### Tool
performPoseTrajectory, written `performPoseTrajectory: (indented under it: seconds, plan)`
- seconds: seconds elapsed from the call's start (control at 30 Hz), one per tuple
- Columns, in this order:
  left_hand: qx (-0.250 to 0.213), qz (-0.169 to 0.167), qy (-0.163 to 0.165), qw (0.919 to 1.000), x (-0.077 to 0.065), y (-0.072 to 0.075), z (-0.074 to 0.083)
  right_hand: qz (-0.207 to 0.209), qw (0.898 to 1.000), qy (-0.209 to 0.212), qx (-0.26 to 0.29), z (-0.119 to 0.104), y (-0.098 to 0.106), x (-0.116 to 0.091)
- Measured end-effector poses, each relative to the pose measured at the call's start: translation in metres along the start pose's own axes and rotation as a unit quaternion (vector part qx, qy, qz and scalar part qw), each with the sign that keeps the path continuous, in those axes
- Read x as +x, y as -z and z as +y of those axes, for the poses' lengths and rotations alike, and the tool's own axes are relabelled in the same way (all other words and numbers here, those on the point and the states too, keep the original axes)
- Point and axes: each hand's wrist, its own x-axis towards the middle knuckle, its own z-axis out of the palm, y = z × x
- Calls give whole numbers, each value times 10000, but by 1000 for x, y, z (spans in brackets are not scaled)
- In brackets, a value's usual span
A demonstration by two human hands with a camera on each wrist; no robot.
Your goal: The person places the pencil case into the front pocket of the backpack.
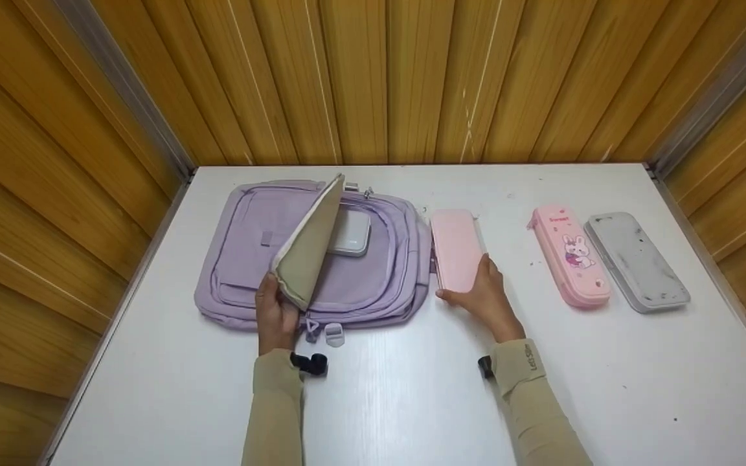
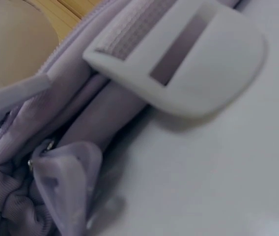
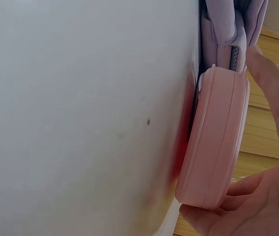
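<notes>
A lilac backpack point(image 1: 237, 239) lies flat on the white table, its front pocket flap point(image 1: 311, 249) raised with the cream lining showing. At the flap's lower edge, my left hand point(image 1: 276, 317) holds the fabric. Inside the pocket lies a white box-like case point(image 1: 350, 232), partly hidden by the flap. My right hand point(image 1: 486, 301) grips the near end of a plain pink pencil case point(image 1: 456, 249) beside the backpack, thumb and fingers on opposite sides. In the right wrist view, the pink pencil case point(image 3: 215, 137) shows its end, with fingers around it.
To the right lie a pink pencil case with a bunny point(image 1: 570, 255) and a grey, marked case point(image 1: 638, 262), side by side. A pale strap buckle point(image 2: 208, 64) and a zipper pull point(image 2: 66, 182) stick out at the backpack's near edge. Wood-patterned walls point(image 1: 412, 84) border the table.
</notes>
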Motion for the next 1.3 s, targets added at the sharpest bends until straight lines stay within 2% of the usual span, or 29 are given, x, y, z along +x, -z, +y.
performPoseTrajectory:
  seconds: [0.43, 0.9, 1.3]
  plan:
    - [-51, -15, -51, 10000, 1, 2, -2, -16, 9997, -239, 37, 3, -2, 2]
    - [-79, 18, 147, 9999, 1, -1, 1, 167, 9993, -217, 245, 5, 2, 1]
    - [-45, 124, 91, 9999, 0, -1, 1, 314, 9991, -61, 281, 13, 7, 4]
